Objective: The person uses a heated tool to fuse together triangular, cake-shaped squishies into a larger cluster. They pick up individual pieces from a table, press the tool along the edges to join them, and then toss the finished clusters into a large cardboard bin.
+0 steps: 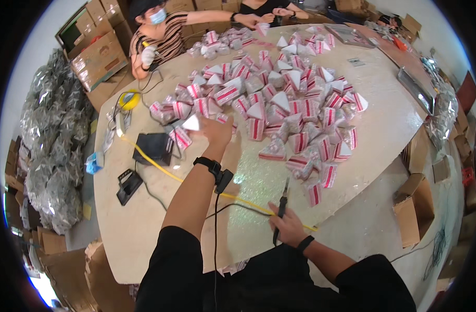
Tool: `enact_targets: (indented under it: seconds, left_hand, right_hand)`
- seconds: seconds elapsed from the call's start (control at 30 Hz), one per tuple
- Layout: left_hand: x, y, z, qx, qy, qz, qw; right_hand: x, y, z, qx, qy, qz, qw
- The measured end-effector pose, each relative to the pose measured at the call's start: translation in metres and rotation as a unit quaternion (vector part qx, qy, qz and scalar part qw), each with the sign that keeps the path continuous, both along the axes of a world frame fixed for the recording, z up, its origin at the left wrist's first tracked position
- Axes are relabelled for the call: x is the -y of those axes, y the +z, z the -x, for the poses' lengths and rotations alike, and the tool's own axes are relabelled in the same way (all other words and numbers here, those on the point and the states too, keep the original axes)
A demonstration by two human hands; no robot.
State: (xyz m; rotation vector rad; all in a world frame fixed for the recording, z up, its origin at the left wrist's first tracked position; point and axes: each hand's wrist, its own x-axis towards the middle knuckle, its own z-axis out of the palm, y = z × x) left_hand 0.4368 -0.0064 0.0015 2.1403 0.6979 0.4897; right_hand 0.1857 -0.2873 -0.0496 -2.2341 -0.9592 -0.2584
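At near right, a black-handled pen-shaped tool [282, 206] pointed its metal tip far; wrapped white triangular packs [281, 101] with pink stripes lay heaped beyond.

From far away, I can't read any words or numbers on the triangle packs [255, 128] or cardboard box [99, 61].

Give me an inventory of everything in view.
Table: one, cream, centre
Triangular packages: dozens, white with pink-red stripes, mid-table
Soldering iron: one, black, in right hand
Cords: several, black and yellow, across table
Tape roll: one, yellow, table's left edge
Box: one, black, left
Bracket: one, black, near box
Trays: two, grey, right and far edges
Plastic-wrapped stack: one, silver, left of table
Cardboard boxes: many, brown, around room
Co-workers: two, striped and black tops, far side
Sleeves: two, black, lower edge
Left hand: one, bare, at packages' left
Right hand: one, bare, near edge
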Motion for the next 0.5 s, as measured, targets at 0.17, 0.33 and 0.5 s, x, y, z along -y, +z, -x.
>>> enact_targets:
  seconds: [0.17,0.33,0.5]
  left_hand:
    - [0.014,-0.021,-0.025,-0.16,-0.033,-0.06,0.985]
    - [-0.015,-0.04,-0.027,0.003,-0.103,-0.002,0.995]
    - [-0.017,-0.023,-0.005,0.261,-0.091,0.618,0.736]
  right_hand:
    - [0.003,0.007,-0.002,-0.009,0.0,0.009,1.0]
    - [-0.003,0.013,-0.01,-0.01,0.001,0.01,1.0]
    - [0.003,0.007,-0.014,-0.03,0.015,0.005,0.999]
